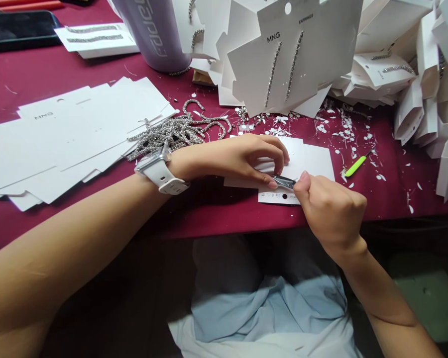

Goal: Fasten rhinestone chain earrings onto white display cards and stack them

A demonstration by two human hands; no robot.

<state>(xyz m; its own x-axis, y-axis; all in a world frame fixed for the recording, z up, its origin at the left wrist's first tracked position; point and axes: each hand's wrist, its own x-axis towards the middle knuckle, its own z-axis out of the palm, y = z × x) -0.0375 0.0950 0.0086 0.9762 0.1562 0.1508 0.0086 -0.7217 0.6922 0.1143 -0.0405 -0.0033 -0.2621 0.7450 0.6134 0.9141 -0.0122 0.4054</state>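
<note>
The flat white earring card (313, 161) lies at the near edge of the maroon-clothed counter (216, 209), and both hands meet over it. The right hand (330, 211) is closed in a fist, its fingers (304, 180) pinching a small dark metal tool (284, 182) whose tip rests on the card; the left hand (246, 156) lies curled on the card, its fingers (272, 183) pressed together against the same tool from the other side, so neither hand is open. A white strap watch (160, 171) sits on the left wrist. Just behind it is a tangled heap of silver rhinestone chain earrings (175, 132), and to the left a fanned stack of blank white cards (67, 134). A lime-green handled pick (356, 165) lies to the right among white paper punchings (343, 134), near piles of finished cards with mounted earrings (294, 54). A lavender tumbler (153, 32) stands at the back. To my eye, the card sits so near the edge that a hard push could slide it off, and the tool's tip could tear the thin card or slip toward the left fingertips.
</note>
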